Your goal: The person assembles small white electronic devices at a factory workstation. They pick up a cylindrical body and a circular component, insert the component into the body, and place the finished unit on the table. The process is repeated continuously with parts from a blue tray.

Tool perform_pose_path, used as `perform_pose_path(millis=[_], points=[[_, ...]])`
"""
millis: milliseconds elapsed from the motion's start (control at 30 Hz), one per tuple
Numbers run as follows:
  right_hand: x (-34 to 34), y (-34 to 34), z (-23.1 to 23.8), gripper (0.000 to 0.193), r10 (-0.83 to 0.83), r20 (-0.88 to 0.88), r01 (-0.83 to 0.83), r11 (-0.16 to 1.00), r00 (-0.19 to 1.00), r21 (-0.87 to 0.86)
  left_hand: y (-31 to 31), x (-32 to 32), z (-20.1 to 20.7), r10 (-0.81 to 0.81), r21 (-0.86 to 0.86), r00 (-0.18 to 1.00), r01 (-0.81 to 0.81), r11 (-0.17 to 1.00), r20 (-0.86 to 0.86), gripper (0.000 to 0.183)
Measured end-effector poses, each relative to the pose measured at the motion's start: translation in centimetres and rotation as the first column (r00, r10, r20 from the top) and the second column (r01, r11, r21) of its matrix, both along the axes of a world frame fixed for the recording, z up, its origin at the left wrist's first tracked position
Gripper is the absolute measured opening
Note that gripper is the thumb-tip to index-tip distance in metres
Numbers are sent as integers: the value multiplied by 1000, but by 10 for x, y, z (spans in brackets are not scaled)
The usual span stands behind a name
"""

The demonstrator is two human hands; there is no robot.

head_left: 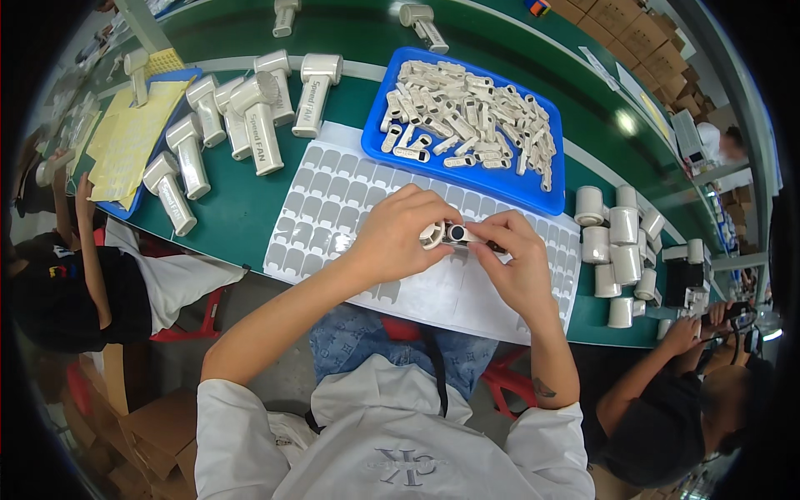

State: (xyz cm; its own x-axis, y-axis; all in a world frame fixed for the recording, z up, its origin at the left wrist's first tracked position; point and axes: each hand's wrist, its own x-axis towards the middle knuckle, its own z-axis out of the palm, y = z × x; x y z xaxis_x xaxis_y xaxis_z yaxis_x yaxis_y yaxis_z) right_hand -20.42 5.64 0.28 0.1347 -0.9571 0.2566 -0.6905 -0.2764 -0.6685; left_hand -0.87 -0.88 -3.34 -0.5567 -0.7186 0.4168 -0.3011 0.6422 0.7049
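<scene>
My left hand (400, 232) is closed around a white handheld fan part (431, 236); its round, ribbed end shows beside the fingers. At its right sits a small white piece with a dark oval window (457, 234). My right hand (518, 260) pinches at this piece with thumb and fingertips, so the two hands meet over it. Where the piece joins the fan part is hidden by fingers. Beneath both hands lies a white sheet with rows of grey stickers (321, 183), its lower middle bare of stickers.
Beyond my hands, a blue tray (379, 104) holds many small white pieces. Several white handheld fans (315, 96) stand at the left, near yellow sheets (125, 158). White cylindrical parts (624, 225) cluster at the right. Co-workers sit on both sides; a person's hands (683, 335) work at the right.
</scene>
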Motion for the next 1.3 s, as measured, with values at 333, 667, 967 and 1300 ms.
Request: perform_pose_path(millis=[333,667,967,1300], points=[[14,4,-6,19,-21,-204,-9,990,979,-143,0,4,1,-18,-2,1000,18,1000,-17,35],[23,6,-23,17,-47,-316,-3,988,948,-156,7,6,-1,-27,-214,998,38,976,55,41],[-29,12,-48,44,278,175,-292,955,945,59,45,-4,13,-63,-259,993,86,962,97,35],[-12,35,-45,49,349,197,-353,935,916,-18,32,4,42,-126,93,891,94,991,437,49]])
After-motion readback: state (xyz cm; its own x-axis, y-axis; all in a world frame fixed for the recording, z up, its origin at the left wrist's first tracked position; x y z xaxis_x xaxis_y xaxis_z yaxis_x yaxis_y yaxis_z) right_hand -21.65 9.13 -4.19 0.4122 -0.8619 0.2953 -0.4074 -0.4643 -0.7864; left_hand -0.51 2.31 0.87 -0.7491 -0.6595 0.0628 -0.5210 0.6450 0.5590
